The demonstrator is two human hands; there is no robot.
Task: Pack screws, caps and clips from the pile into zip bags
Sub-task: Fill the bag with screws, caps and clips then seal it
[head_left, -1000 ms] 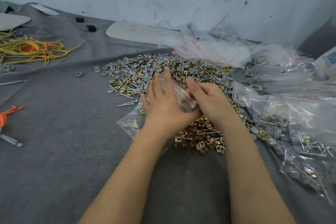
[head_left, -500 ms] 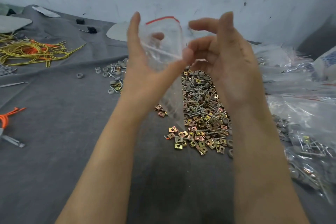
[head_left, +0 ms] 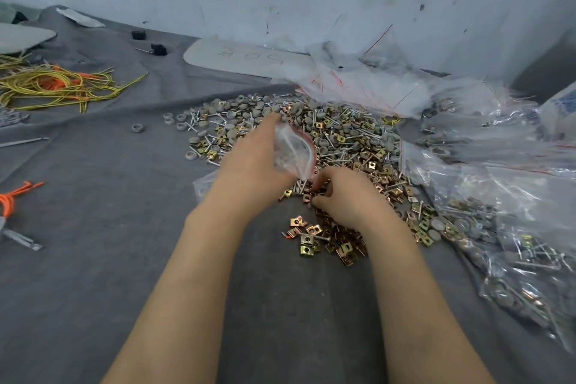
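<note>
A wide pile of screws, grey caps and brass-coloured clips lies on the grey cloth. My left hand holds a small clear zip bag with a red strip, its mouth turned toward the right, low over the pile's near side. My right hand is down among the clips, fingers curled and pinching at them just under the bag's mouth. Loose clips lie scattered in front of my right wrist. What the fingertips hold is hidden.
Filled zip bags are heaped along the right side, empty bags at the back by the wall. Yellow and orange cords lie at far left, an orange-handled tool at the left edge, and a grey panel by the wall.
Both hands dropped from in front of my face, where they held the bag up, down to the pile. My right hand let go of the bag and reached into the clips.
</note>
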